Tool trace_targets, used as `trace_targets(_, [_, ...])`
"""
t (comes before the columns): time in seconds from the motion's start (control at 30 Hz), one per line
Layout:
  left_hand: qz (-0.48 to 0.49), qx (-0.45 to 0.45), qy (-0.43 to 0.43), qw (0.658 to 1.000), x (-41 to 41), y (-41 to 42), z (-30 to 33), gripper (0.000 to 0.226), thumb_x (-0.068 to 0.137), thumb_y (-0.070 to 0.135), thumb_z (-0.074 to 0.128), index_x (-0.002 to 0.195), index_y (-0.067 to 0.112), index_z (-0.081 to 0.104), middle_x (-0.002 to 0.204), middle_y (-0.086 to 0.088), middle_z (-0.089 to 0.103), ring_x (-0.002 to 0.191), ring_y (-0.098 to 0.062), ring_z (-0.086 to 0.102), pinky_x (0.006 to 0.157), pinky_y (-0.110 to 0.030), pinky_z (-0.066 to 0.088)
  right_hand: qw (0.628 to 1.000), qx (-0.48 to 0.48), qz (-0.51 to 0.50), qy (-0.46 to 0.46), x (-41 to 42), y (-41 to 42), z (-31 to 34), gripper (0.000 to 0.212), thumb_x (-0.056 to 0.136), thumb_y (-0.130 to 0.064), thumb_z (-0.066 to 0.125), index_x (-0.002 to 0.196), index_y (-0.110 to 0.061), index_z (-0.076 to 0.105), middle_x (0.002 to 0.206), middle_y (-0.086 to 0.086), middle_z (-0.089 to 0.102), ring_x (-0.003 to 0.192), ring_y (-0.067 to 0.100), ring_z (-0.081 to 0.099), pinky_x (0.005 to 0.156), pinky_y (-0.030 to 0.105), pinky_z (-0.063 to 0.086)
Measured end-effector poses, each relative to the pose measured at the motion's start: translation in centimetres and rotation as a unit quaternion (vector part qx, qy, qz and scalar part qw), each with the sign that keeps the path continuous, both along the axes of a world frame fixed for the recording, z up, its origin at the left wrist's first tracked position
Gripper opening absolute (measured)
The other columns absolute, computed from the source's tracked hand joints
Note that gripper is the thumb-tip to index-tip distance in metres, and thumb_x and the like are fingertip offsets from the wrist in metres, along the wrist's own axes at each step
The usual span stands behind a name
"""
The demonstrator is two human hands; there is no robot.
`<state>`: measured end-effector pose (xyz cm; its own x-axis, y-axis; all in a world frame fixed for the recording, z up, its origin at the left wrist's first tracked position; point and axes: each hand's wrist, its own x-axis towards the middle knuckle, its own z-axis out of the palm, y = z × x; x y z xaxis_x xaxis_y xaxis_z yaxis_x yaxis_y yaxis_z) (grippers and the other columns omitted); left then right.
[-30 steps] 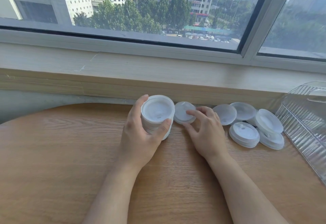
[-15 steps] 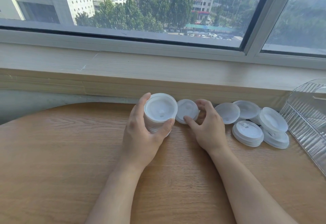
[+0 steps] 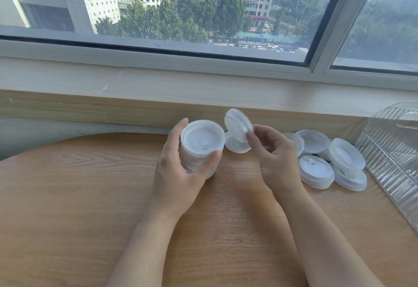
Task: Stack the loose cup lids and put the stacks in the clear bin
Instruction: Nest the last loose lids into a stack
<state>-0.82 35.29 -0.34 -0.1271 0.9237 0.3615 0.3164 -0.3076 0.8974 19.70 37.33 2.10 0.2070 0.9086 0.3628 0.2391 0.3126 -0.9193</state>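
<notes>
The left hand [image 3: 181, 171] is gripping a tall stack of lids [image 3: 200, 148] on the table [image 3: 67, 196], while the right hand [image 3: 274, 153] is pinching one tilted lid [image 3: 237, 125] just beside it. Another lid [image 3: 235, 145] is lying between the hands, more loose lids [image 3: 328, 162] are waiting right of the right hand, and the clear bin [image 3: 393, 151] beyond them appears to be holding no stacks, so most work looks undone.

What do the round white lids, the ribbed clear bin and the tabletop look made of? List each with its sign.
Round white lids: thin plastic, likely; translucent, matte, moulded rims.
Ribbed clear bin: hard plastic, probably acrylic; see-through, glossy ridges.
Tabletop: wood or wood-look laminate; printed-looking grain, smooth.
</notes>
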Motion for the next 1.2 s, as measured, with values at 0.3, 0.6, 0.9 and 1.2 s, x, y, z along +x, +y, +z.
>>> trace_targets(0.3, [-0.015, -0.006, -0.016, 1.000, 0.0, -0.4, 0.5, 0.101, 0.068, 0.086, 0.073, 0.153, 0.048, 0.035, 0.142, 0.029, 0.053, 0.135, 0.001, 0.051, 0.107, -0.042, 0.054, 0.947, 0.222, 0.035, -0.229, -2.4, -0.8, 1.6, 0.017, 0.098, -0.010, 0.072, 0.110, -0.018, 0.081, 0.107, -0.008, 0.072, 0.102, 0.018, 0.065, 0.087, 0.027, 0.050])
trace_targets(0.6, [-0.014, -0.003, -0.031, 0.999, -0.6, -0.2, 0.6, 0.112, 0.062, 0.088, 0.074, 0.157, 0.046, 0.033, 0.147, 0.030, 0.050, 0.139, 0.007, 0.044, 0.114, -0.033, 0.045, 0.956, 0.177, 0.049, -0.227, -2.7, -1.2, 1.2, 0.027, 0.103, -0.031, 0.062, 0.127, -0.028, 0.075, 0.127, -0.011, 0.064, 0.123, 0.019, 0.056, 0.102, 0.030, 0.045])
trace_targets(0.9, [-0.015, -0.002, -0.025, 1.000, -0.6, 0.0, 0.6, 0.083, 0.083, 0.079, 0.060, 0.156, 0.044, 0.040, 0.150, 0.023, 0.052, 0.140, 0.005, 0.045, 0.117, -0.037, 0.045, 0.976, 0.064, 0.050, -0.204, -3.4, -0.6, 0.2, 0.041, 0.105, -0.043, 0.053, 0.141, -0.027, 0.064, 0.132, -0.023, 0.060, 0.127, 0.011, 0.056, 0.102, 0.025, 0.044])
trace_targets(1.2, [-0.020, -0.008, -0.018, 1.000, -0.5, 0.0, 0.5, 0.082, 0.084, 0.071, 0.065, 0.156, 0.044, 0.038, 0.150, 0.025, 0.051, 0.138, 0.009, 0.044, 0.116, -0.035, 0.045, 0.988, 0.038, 0.008, -0.149, -2.3, 0.0, -0.1, 0.028, 0.103, -0.032, 0.063, 0.130, -0.028, 0.070, 0.120, -0.021, 0.065, 0.108, 0.008, 0.061, 0.087, 0.018, 0.044])
